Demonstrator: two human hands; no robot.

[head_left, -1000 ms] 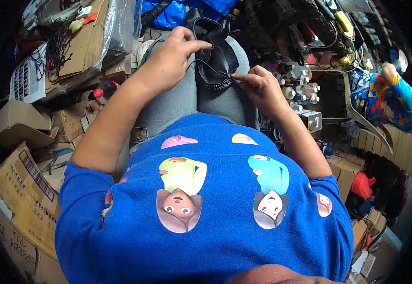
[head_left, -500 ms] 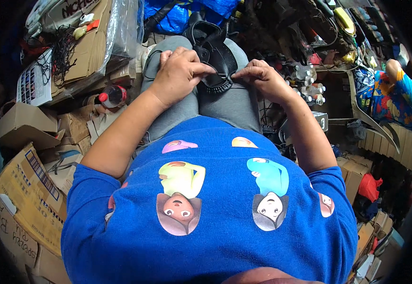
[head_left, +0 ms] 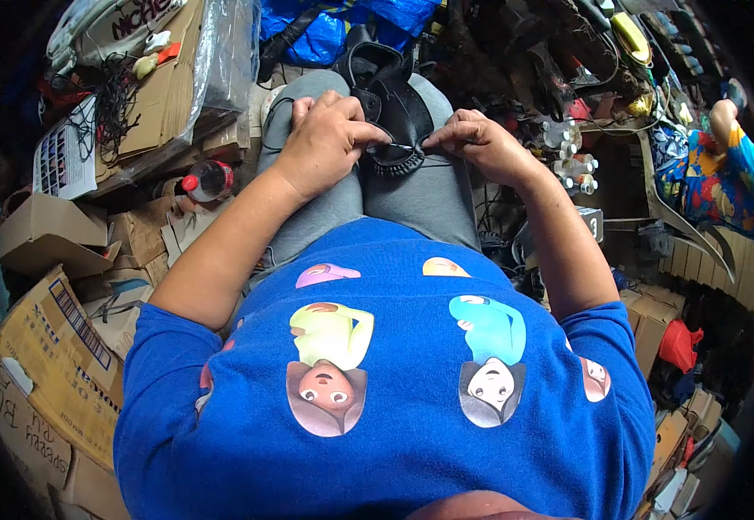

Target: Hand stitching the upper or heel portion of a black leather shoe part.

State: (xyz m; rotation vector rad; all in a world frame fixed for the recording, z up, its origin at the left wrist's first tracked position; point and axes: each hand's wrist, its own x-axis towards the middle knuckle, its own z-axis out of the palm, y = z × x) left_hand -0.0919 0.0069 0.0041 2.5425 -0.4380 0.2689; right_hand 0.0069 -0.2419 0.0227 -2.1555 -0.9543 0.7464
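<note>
A black leather shoe (head_left: 401, 113) with a ridged sole edge lies across my grey-trousered thighs. My left hand (head_left: 325, 137) is on its left side, thumb and forefinger pinched together at the shoe's near end. A thin, shiny needle-like piece (head_left: 403, 146) runs from those fingertips across the shoe's opening. On the other side, my right hand (head_left: 484, 146) is closed in a pinch against the shoe's right edge. What its fingertips hold is too small to make out. Dark thread seems to trail beside both hands.
To the left are flattened cardboard (head_left: 153, 113), a red-capped bottle (head_left: 208, 180) and an open carton (head_left: 52, 230). Several clear bottles (head_left: 578, 165) stand to the right, near a curved metal bar (head_left: 698, 230). Another person's colourful sleeve (head_left: 748, 160) shows at far right. A blue bag (head_left: 334, 39) lies ahead.
Both hands stay at the shoe's near end with only slight shifts. The shiny piece between them shows more clearly now, and the right fingertips have moved slightly left and down.
</note>
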